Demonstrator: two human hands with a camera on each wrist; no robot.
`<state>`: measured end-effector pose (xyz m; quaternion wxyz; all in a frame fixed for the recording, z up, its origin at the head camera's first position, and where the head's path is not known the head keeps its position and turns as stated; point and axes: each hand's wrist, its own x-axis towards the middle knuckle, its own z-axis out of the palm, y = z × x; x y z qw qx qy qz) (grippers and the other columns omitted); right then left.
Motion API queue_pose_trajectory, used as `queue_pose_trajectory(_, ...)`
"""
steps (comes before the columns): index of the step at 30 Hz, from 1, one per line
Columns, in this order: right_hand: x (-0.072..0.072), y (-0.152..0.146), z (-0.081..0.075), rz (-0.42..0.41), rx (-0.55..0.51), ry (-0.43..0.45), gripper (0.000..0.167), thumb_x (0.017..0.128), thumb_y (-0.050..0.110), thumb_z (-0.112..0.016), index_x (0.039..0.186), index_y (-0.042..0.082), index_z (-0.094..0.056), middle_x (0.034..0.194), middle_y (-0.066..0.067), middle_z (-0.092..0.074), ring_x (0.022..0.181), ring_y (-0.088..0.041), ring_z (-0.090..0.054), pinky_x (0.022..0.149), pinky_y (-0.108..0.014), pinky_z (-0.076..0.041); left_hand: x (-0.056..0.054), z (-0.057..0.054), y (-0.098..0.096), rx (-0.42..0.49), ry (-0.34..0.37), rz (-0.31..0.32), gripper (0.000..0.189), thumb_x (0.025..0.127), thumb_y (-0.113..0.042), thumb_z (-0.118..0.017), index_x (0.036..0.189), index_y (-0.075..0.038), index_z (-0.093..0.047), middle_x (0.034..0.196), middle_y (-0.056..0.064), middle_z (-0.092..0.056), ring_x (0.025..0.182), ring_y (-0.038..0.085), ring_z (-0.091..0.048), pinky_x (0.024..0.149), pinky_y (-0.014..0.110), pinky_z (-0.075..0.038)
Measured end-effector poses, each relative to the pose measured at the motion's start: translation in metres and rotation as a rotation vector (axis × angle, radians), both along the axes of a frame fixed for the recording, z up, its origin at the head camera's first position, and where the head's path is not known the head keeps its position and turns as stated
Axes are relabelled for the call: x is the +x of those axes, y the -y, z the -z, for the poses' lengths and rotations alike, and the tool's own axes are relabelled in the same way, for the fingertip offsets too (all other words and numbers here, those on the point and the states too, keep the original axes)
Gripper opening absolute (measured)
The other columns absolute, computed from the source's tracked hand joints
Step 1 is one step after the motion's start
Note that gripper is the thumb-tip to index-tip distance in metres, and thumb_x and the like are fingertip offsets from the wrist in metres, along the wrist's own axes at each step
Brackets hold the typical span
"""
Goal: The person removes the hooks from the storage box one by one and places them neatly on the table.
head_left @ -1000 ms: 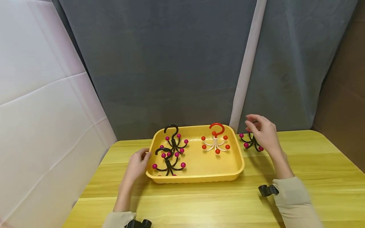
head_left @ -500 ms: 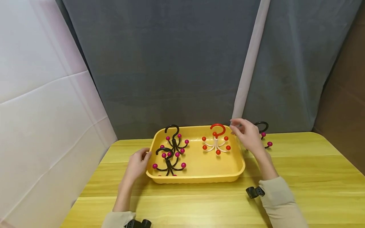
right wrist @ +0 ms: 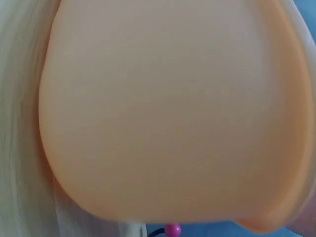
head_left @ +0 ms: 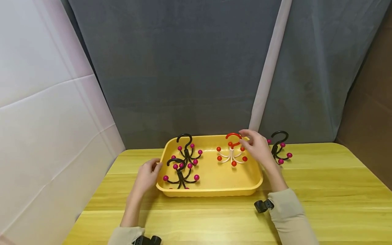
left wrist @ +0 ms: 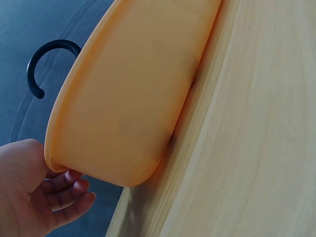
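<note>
In the head view my left hand [head_left: 148,177] holds the left rim of a yellow plastic tray [head_left: 211,193]; the left wrist view shows several fingers curled below the rim of the orange-looking tray [left wrist: 123,98]. My right hand [head_left: 260,149] reaches over the tray's right rim, thumb and fingers apart around the red hook [head_left: 233,135] of a white multi-arm hanger [head_left: 231,156] with red balls. Whether they touch it cannot be made out. Only the tray's outer wall [right wrist: 158,113] fills most of the right wrist view.
Two black hangers with pink balls, one behind [head_left: 186,149] and one in front [head_left: 180,175], lie in the tray's left half. Another black hanger [head_left: 275,149] rests on the wooden table [head_left: 196,221] right of the tray. A grey curtain [head_left: 183,68] stands behind.
My right hand has left the black hanger on the table and moved left over the tray's right rim to the red hook. My left hand has stayed at the rim.
</note>
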<state>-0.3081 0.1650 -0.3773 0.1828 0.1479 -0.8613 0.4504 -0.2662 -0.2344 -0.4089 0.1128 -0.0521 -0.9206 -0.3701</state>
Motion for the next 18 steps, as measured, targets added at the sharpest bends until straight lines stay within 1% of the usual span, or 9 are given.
queue_pose_trajectory(4, -0.0021, 0.0042, 0.003, -0.016, -0.004, 0.048, 0.033, 0.097, 0.005, -0.066, 0.13, 0.002, -0.063, 0.123, -0.02, -0.063, 0.082, -0.033, -0.071, 0.073, -0.041, -0.059, 0.0016, -0.0002, 0.0004, -0.001, 0.001, -0.004, 0.029, 0.104, -0.011, -0.056, 0.123, 0.008, -0.065, 0.086, 0.012, -0.062, 0.077, 0.023, -0.054, 0.066, 0.029, -0.045)
queue_pose_trajectory(6, -0.0031, 0.0049, 0.0031, -0.011, -0.005, 0.064, 0.032, 0.098, 0.006, -0.066, 0.129, 0.002, -0.063, 0.122, -0.02, -0.064, 0.084, -0.035, -0.071, 0.073, -0.04, -0.059, 0.002, -0.0008, -0.0003, 0.0, 0.001, -0.005, 0.029, 0.104, -0.012, -0.056, 0.124, 0.008, -0.065, 0.087, 0.012, -0.063, 0.078, 0.023, -0.054, 0.066, 0.029, -0.046)
queue_pose_trajectory(10, -0.0042, 0.0035, 0.003, 0.006, -0.013, 0.075, 0.025, 0.098, 0.005, -0.066, 0.122, 0.0, -0.065, 0.112, -0.02, -0.068, 0.085, -0.037, -0.071, 0.071, -0.038, -0.059, 0.0012, -0.0015, -0.0015, 0.002, -0.002, -0.005, 0.03, 0.104, -0.012, -0.056, 0.124, 0.007, -0.065, 0.087, 0.012, -0.063, 0.077, 0.023, -0.054, 0.066, 0.028, -0.045)
queue_pose_trajectory(13, -0.004, 0.0018, 0.0028, 0.005, -0.012, 0.086, 0.02, 0.098, 0.005, -0.066, 0.117, -0.003, -0.065, 0.105, -0.02, -0.07, 0.084, -0.037, -0.071, 0.071, -0.035, -0.059, 0.0007, -0.0015, -0.002, 0.006, -0.002, -0.005, 0.03, 0.104, -0.012, -0.056, 0.124, 0.008, -0.064, 0.086, 0.012, -0.063, 0.077, 0.022, -0.054, 0.066, 0.029, -0.045)
queue_pose_trajectory(18, -0.0032, 0.0003, 0.0026, -0.014, -0.001, 0.098, 0.017, 0.098, 0.005, -0.065, 0.112, -0.004, -0.065, 0.101, -0.019, -0.07, 0.083, -0.036, -0.071, 0.069, -0.03, -0.058, 0.0007, -0.0006, -0.0016, 0.008, -0.006, 0.0, 0.029, 0.104, -0.01, -0.056, 0.124, 0.009, -0.064, 0.087, 0.013, -0.063, 0.077, 0.023, -0.054, 0.066, 0.029, -0.045)
